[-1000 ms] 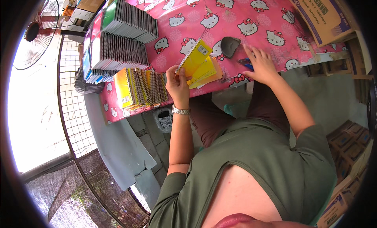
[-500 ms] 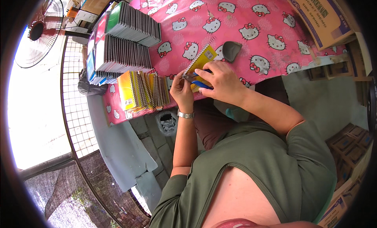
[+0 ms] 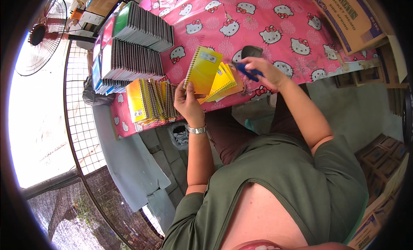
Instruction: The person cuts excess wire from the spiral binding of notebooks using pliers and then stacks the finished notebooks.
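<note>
A notebook (image 3: pixel 205 69) was pinched by the left hand (image 3: pixel 189 104) at its lower left corner, with the thumb laid on the yellow cover and the rest of the fingers curled at the edge and behind. It was held tilted at the near edge of the table (image 3: pixel 228 46), its coil turned to the left. Pliers (image 3: pixel 248 72) with blue handles were gripped by the right hand (image 3: pixel 267 73), the fingers folded around them; their metal end was pointed left, but its parting could not be made out for blur. Yellow sheets (image 3: pixel 224 81) were spread on the table between the notebook and the pliers, partly covered by the notebook. A dark scoop (image 3: pixel 252 52) was placed just beyond the pliers.

To the left, a row (image 3: pixel 157 99) of yellow notebooks was lined up along the near edge, and taller stacks (image 3: pixel 131 59) of coil-bound books were set behind it. A carton (image 3: pixel 349 21) was seen at the far right of the table. A watch (image 3: pixel 197 130) was worn on the left wrist.
</note>
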{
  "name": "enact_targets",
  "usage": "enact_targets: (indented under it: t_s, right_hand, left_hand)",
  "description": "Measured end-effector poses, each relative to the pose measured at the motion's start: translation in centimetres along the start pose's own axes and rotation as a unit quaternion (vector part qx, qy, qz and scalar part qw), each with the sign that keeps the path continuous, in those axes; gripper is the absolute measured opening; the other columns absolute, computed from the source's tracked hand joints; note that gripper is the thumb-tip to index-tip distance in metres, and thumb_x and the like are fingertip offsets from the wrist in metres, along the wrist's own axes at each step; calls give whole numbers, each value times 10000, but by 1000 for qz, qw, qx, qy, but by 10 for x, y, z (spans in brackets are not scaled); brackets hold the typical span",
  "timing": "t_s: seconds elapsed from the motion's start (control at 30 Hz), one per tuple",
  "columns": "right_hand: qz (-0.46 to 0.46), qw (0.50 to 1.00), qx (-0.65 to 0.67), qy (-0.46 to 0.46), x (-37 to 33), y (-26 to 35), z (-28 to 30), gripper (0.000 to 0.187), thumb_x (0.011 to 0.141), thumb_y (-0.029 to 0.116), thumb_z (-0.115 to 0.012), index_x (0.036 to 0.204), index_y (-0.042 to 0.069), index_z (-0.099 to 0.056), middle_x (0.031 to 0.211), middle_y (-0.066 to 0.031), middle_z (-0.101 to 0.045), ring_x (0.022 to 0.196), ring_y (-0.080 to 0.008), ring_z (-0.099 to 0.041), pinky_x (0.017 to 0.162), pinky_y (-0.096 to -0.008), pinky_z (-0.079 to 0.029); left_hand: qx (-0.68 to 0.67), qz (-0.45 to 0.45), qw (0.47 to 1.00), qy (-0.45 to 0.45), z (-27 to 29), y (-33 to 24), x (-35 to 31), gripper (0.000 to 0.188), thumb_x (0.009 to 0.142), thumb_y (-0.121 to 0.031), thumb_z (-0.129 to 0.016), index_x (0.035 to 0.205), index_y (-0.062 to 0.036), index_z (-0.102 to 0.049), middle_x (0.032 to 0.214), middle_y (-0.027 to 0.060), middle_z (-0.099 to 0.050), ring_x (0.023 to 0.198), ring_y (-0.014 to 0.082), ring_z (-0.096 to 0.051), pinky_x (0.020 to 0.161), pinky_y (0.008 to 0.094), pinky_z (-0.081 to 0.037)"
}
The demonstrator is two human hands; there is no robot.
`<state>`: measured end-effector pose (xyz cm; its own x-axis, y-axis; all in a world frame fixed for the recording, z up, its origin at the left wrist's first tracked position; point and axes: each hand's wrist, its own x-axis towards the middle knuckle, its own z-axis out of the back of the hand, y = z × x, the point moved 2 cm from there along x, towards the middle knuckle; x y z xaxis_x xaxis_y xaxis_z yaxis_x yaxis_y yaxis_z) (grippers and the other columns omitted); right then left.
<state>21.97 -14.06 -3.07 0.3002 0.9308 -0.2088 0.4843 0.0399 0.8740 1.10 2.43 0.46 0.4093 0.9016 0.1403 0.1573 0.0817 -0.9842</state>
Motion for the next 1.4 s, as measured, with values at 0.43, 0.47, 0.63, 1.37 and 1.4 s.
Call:
enact_targets:
  t_s: [0.43,0.47,0.63,1.37,1.4]
  right_hand:
    - [203,759,-585,-203,6,-15,51,427,829,261,-665,1197,46,-646,1105,-137,-635,976,-300,-625,843,-397,-518]
    - [193,720,-629,-219,3,-14,50,427,826,265,-670,1197,54,-644,1117,-129,-628,1009,-297,-611,866,-408,-508]
    - [121,605,-725,-305,-23,-7,83,458,823,273,-679,1238,89,-615,1163,-95,-607,1090,-299,-566,944,-460,-462]
    - [-56,988,-71,121,94,33,-236,477,1003,337,-511,1365,26,-509,1289,-101,-624,1096,-215,-627,946,-386,-479]
    - [-82,988,-60,113,104,32,-248,482,1005,347,-496,1367,28,-503,1268,-106,-636,1070,-217,-641,934,-392,-484]
  left_hand:
    - [35,104,994,25,-17,-11,0,195,938,-30,-617,1103,33,-533,898,74,-597,694,113,-596,520,255,-574]
    - [12,97,995,18,-14,-8,-10,192,932,-27,-626,1081,24,-516,891,73,-589,701,120,-604,529,267,-586]
    - [-4,170,985,39,-14,13,-49,232,916,-17,-656,985,-19,-434,821,84,-576,612,160,-640,498,312,-609]
    - [109,163,980,-44,205,-117,118,574,1012,-502,-461,1288,-10,-567,1175,112,-658,988,188,-623,853,345,-498]
    - [57,301,950,66,211,-102,132,645,1002,-566,-443,1330,-21,-544,1193,117,-657,1017,194,-634,878,352,-503]
